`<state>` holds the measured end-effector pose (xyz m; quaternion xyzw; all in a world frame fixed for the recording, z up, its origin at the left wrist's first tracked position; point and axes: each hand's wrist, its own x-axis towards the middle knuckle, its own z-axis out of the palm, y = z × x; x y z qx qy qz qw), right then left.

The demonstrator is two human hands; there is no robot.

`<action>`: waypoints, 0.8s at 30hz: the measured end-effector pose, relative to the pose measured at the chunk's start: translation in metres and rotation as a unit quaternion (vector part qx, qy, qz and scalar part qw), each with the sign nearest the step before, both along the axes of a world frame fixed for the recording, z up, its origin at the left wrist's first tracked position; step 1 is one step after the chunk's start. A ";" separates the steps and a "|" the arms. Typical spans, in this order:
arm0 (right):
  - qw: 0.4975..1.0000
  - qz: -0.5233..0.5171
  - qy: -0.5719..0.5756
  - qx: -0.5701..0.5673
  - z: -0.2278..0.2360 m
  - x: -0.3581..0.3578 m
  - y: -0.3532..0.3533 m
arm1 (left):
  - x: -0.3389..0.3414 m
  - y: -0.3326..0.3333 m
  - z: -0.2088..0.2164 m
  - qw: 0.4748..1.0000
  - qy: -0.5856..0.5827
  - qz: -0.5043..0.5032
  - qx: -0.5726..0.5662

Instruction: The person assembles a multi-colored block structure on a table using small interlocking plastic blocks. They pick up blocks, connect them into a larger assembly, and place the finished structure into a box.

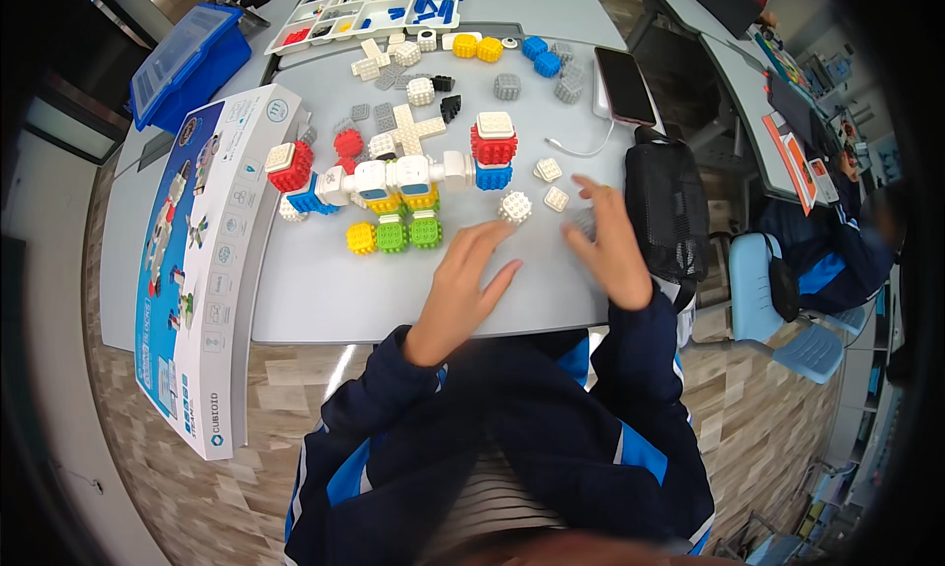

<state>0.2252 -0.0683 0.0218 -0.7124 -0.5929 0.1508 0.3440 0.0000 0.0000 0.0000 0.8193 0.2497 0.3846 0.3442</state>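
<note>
My left hand (465, 283) is open over the table, thumb apart from the fingers. Its fingertips reach the near edge of a white studded cube (515, 208); I cannot tell whether they touch. My right hand (612, 249) is open too, fingers spread. Beside its fingers lie two small white square plates (547, 169), and a grey block (585, 221) is partly hidden behind that hand. Left of my hands stands a model built from cubes, with white joints (394, 176), a red block (494, 150) above a blue one at its right end, and green cubes (392, 235) at the front.
Loose grey, white, yellow and blue blocks (547, 64) lie farther back, before a sorting tray (366, 27). A phone (624, 86), white cable (583, 153) and black mesh pouch (666, 210) line the right. A large box (221, 271) and blue bin (192, 66) stand left. Another person sits far right.
</note>
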 end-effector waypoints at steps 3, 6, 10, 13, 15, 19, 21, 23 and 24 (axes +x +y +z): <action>0.999 0.043 0.023 -0.013 -0.003 -0.025 -0.013 | 0.005 -0.006 -0.002 1.000 -0.001 -0.021 0.005; 0.996 0.019 0.075 -0.034 -0.003 -0.046 -0.020 | 0.006 -0.018 -0.003 0.999 0.013 -0.026 0.016; 0.987 0.050 0.156 0.002 0.001 -0.052 -0.014 | 0.002 -0.015 -0.008 0.999 0.037 -0.007 0.028; 0.981 0.115 0.155 -0.011 0.009 -0.043 -0.010 | -0.005 -0.012 -0.010 0.998 0.048 0.020 0.031; 0.985 0.115 0.126 -0.025 0.015 -0.030 -0.002 | -0.011 -0.013 -0.010 0.998 0.049 0.030 0.008; 0.995 0.095 0.040 0.000 0.019 -0.015 0.021 | -0.020 -0.020 -0.007 0.996 0.067 0.045 -0.036; 0.990 0.141 0.027 0.014 0.016 -0.014 0.030 | -0.022 -0.022 -0.004 0.995 0.079 0.055 -0.031; 0.989 0.145 0.017 0.014 0.012 -0.012 0.035 | -0.021 -0.023 -0.001 0.994 0.086 0.070 -0.006; 0.990 0.144 0.012 0.001 0.011 -0.010 0.036 | -0.020 -0.022 0.000 0.994 0.089 0.071 -0.003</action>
